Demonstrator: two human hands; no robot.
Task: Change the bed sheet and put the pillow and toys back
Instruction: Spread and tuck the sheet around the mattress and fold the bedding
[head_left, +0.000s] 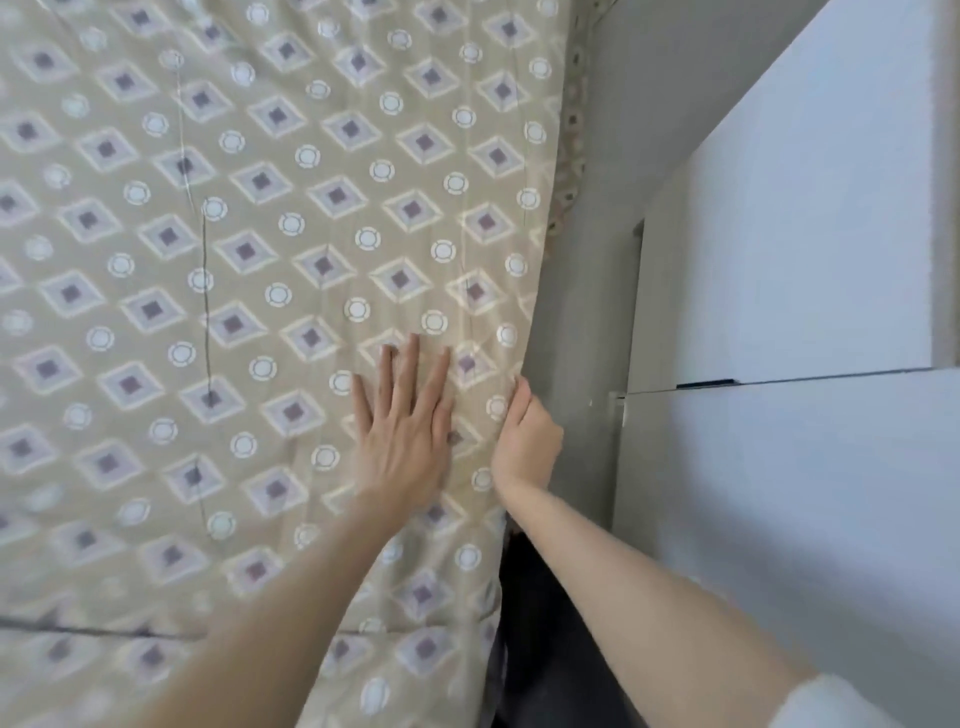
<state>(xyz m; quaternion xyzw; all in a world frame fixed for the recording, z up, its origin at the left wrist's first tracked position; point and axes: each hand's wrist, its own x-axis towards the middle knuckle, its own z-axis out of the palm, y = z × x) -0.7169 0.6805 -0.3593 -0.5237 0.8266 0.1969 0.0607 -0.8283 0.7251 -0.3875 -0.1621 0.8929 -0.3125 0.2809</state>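
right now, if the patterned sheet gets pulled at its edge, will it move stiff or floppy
Probably floppy: the patterned sheet bends down at the side where the right hand grips it. Likely light, since thin creases show. It may slide, so the flat left hand helps.

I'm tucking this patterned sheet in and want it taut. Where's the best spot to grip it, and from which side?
Grip the sheet at its right edge, where it folds downward, coming from the gap beside the white cabinet. The top lies flat with nothing to pinch. The right hand curls round that edge.
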